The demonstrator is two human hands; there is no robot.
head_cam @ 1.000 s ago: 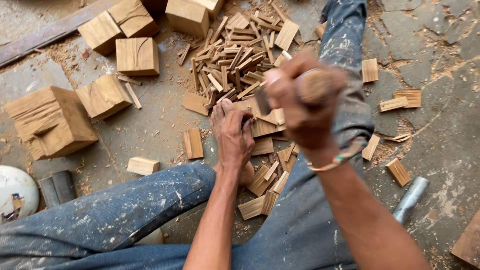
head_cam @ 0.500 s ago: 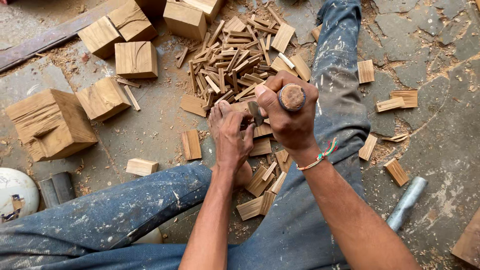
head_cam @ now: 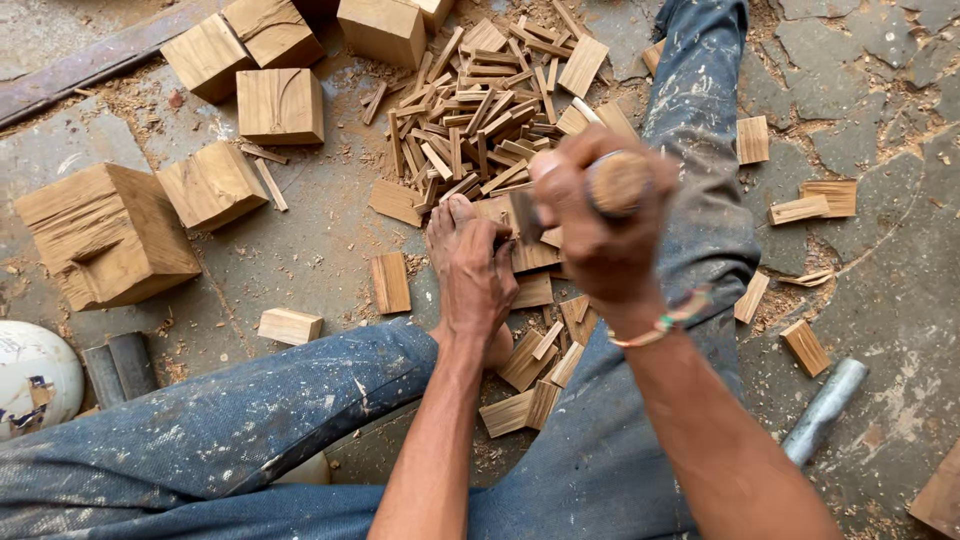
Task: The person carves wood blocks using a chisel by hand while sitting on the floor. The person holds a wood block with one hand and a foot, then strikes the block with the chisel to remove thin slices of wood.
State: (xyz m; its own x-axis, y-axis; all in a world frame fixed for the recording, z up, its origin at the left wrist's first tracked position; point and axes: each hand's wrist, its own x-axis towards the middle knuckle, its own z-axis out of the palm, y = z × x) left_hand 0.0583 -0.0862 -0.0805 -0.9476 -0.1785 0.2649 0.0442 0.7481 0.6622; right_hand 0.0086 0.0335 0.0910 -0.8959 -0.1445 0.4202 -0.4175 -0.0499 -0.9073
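A rough grey stone floor (head_cam: 880, 90), cracked into slabs and dusted with sawdust, is seen from above. Large wooden blocks (head_cam: 280, 105) are set at 11 o'clock; a heap of split wood strips (head_cam: 480, 120) is piled at 12 o'clock. Flat offcuts (head_cam: 800, 210) are scattered at 3 o'clock, and a grey metal rod (head_cam: 822, 410) lies at 4 o'clock.

The right hand (head_cam: 600, 230) is clenched around a round wooden handle (head_cam: 618, 183). The left hand (head_cam: 475, 270) is pressed down on a small wood piece (head_cam: 525, 255) at the centre, fingers flat.

The tool's blade (head_cam: 525, 212) is blurred and mostly covered by the fist. The white round object (head_cam: 35, 375) at 8 o'clock is cut off by the frame edge. The piece is partly hidden beneath the left hand.
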